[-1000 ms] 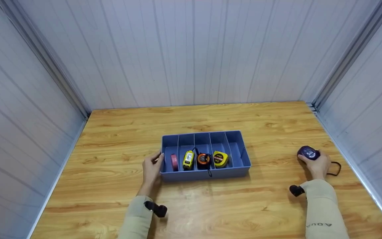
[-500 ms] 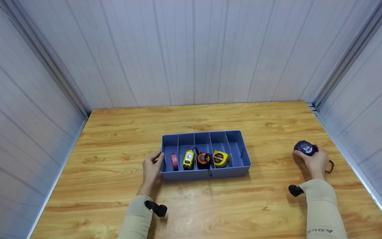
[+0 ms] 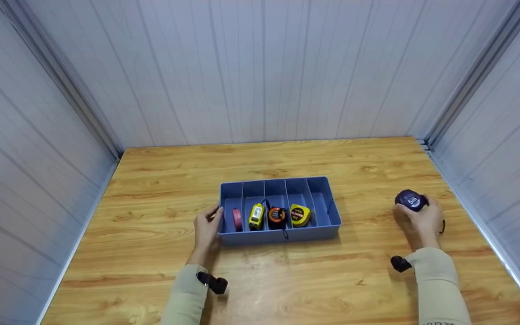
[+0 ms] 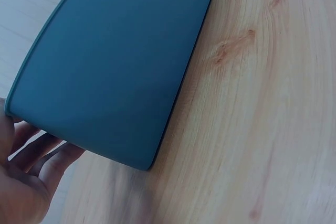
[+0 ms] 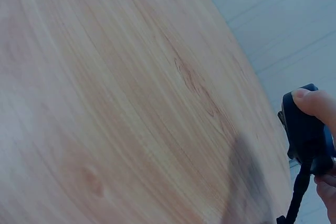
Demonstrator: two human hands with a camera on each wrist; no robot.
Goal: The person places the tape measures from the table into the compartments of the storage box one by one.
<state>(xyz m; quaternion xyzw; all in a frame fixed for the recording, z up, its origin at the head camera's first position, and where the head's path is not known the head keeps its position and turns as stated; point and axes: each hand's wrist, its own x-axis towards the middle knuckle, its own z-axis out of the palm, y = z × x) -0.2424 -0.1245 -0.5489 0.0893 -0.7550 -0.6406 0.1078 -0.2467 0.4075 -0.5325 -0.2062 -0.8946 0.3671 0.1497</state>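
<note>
A blue divided box (image 3: pixel 278 237) sits mid-table in the head view. My left hand (image 3: pixel 206 228) holds its left end, thumb at the rim; in the left wrist view the fingers (image 4: pixel 52 166) lie against the outer end wall. My right hand (image 3: pixel 426 219) grips a dark tape measure (image 3: pixel 410 200) marked 5m, off to the right of the box. A black strap (image 5: pixel 299 192) hangs from it in the right wrist view. In the box's compartments are a pink tape measure (image 3: pixel 237 220), a yellow one (image 3: pixel 256 216), an orange-and-black one (image 3: pixel 277 216) and another yellow one (image 3: pixel 300 215).
The rightmost compartment (image 3: pixel 324 210) holds nothing. The wooden table (image 3: pixel 314 280) is bounded by a white panel wall (image 3: pixel 260 72) behind and by a left wall (image 3: pixel 25 158) and right wall (image 3: pixel 499 149).
My right hand has moved a little left and toward the back with the dark tape measure, whose strap swung in behind the hand. The left hand and box have stayed put.
</note>
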